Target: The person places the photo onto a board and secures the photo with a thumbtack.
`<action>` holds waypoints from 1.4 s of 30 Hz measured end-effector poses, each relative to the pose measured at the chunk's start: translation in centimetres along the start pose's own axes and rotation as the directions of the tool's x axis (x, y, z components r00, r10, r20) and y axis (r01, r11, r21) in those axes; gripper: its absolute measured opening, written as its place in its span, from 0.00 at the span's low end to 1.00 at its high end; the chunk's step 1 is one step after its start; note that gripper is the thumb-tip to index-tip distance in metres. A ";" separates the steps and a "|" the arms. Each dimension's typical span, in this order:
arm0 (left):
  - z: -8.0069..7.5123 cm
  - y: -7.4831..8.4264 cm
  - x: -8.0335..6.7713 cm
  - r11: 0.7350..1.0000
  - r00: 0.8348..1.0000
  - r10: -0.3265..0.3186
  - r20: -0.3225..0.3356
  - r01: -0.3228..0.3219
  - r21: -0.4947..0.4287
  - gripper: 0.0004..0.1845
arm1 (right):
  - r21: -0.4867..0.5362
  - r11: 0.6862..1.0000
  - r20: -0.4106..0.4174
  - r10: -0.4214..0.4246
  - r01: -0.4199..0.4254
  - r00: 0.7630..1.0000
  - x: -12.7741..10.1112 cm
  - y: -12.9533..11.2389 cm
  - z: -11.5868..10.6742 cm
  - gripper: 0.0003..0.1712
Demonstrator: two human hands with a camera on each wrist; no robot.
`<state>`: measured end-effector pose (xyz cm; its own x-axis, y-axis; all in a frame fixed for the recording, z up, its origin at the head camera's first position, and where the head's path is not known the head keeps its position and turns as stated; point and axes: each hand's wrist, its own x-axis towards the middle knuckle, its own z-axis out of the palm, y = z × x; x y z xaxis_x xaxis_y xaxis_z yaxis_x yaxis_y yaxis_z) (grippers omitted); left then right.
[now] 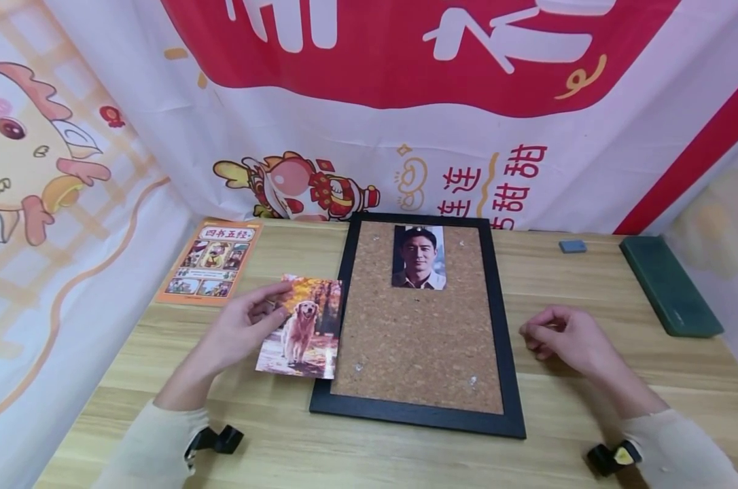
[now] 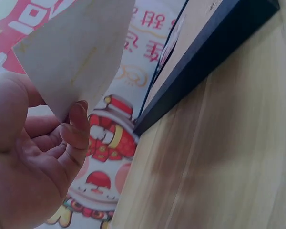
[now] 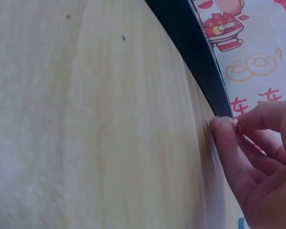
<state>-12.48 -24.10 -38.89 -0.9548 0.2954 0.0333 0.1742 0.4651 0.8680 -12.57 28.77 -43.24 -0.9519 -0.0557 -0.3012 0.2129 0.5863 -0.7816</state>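
Note:
My left hand [image 1: 247, 326] pinches a photo of a golden dog [image 1: 304, 333] by its left side. The photo is raised, its right edge overlapping the left frame of the corkboard [image 1: 424, 346]; its pale back [image 2: 81, 52] faces the left wrist view. To the right of the board, above the table, my right hand [image 1: 567, 339] has thumb and fingertips pinched together. A tiny pushpin [image 3: 239, 128] shows between them, mostly hidden. On the board's upper part hangs a portrait photo [image 1: 419, 261], with a clear pin [image 1: 419, 231] at its top.
Several clear pins [image 1: 358, 367] sit near the board's corners. An orange booklet [image 1: 210, 261] lies at the back left. At the right are a small blue block [image 1: 573, 246] and a dark green case [image 1: 669, 285]. A printed cloth [image 1: 369, 129] hangs behind the table.

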 end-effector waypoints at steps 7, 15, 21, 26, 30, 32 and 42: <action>2.1 0.6 1.1 0.999 0.993 0.012 0.121 -0.008 -0.037 0.30 | -0.013 0.999 0.007 -0.032 0.032 0.999 -0.5 -0.3 0.0 0.20; 4.4 0.9 2.3 0.999 0.970 0.054 0.237 -0.052 -0.017 0.32 | 0.015 1.000 0.061 -0.018 0.017 0.998 -0.8 -0.8 0.0 0.22; 5.8 1.7 3.2 0.999 0.958 0.044 0.284 -0.050 0.014 0.32 | 0.018 1.000 0.064 -0.004 0.002 0.998 -1.0 -1.0 0.0 0.20; 6.6 1.8 3.8 0.997 0.951 0.063 0.303 -0.077 0.033 0.32 | 0.028 0.999 0.058 -0.017 0.015 0.998 -1.1 -0.9 0.1 0.21; 7.2 1.9 4.1 0.993 0.941 0.093 0.325 -0.110 0.033 0.33 | 0.040 0.999 0.053 -0.035 0.033 0.998 -1.1 -0.7 0.2 0.23; 7.4 1.9 4.2 0.993 0.935 0.103 0.338 -0.119 0.027 0.34 | 0.053 0.998 0.057 -0.039 0.036 0.998 -1.1 -0.6 0.2 0.23; 9.4 2.2 5.3 0.995 0.911 0.071 0.407 -0.095 0.039 0.37 | 0.102 0.995 0.079 -0.029 0.021 0.996 -0.9 -0.4 0.7 0.24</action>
<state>-14.90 -13.63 -41.46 -0.7590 0.6418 -0.1098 0.2735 0.4672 0.8408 -11.65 27.99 -43.04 -0.9375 -0.1361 -0.3202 0.2143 0.4994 -0.8395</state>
